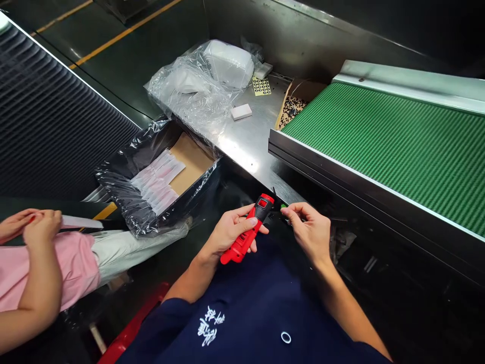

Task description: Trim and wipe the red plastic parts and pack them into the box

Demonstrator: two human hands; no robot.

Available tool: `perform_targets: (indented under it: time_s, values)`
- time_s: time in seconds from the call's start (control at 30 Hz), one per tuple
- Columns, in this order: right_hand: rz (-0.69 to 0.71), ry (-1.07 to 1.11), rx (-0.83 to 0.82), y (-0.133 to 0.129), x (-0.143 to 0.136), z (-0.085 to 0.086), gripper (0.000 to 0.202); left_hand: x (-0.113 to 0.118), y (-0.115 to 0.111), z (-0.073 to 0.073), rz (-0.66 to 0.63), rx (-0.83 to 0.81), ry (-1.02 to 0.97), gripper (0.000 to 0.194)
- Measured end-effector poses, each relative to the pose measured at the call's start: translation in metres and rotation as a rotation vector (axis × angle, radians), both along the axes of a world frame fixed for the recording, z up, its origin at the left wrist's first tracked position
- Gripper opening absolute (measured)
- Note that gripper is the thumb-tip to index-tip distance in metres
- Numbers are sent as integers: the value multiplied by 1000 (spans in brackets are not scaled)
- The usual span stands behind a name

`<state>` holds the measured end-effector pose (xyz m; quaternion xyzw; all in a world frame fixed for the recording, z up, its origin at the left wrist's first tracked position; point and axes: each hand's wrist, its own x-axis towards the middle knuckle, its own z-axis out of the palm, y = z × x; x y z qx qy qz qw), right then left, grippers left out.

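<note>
My left hand (227,231) is wrapped round a red-and-black handheld device (242,239), thumb along its side. The device tilts up to the right, and its black end has a red-framed square window (262,203). A thin dark piece stands out near that end. My right hand (312,230) is closed in a pinch just right of the device, with a small green piece (283,206) at the fingertips; its kind is too small to make out. Both hands are in front of the metal table's (252,151) near edge.
A green ribbed conveyor (386,151) runs to the right, beside a carton of small black parts (291,110). On the table are a white block (241,111), a sticker sheet (261,86) and plastic-wrapped white stock (229,63). A lined box (193,156) holds pale packets; a co-worker's hands (41,227) are at left.
</note>
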<state>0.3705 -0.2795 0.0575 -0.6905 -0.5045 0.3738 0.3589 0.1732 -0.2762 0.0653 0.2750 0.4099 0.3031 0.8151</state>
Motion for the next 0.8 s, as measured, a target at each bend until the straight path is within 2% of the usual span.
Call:
perform_targets:
  time_s: [0.13, 0.27, 0.43, 0.57, 0.7, 0.8]
  values:
    - [-8, 161, -18, -9, -6, -10, 32, 2, 1, -1, -4, -11, -9, 82]
    - [-7, 265, -5, -11, -6, -11, 31, 3, 0, -1, -25, 5, -24, 79]
    - [124, 434, 9, -9, -6, -4, 58, 2, -6, 0, -33, 83, -83, 84]
    - [230, 439, 29, -11, -9, 8, 61, 0, -11, 2, -91, 116, -81, 84]
    - [252, 417, 72, -15, -11, 14, 58, -1, -13, 2, -104, 154, -61, 82]
    - [260, 299, 137, -15, -6, 17, 55, -2, -13, 3, -123, 167, -24, 82]
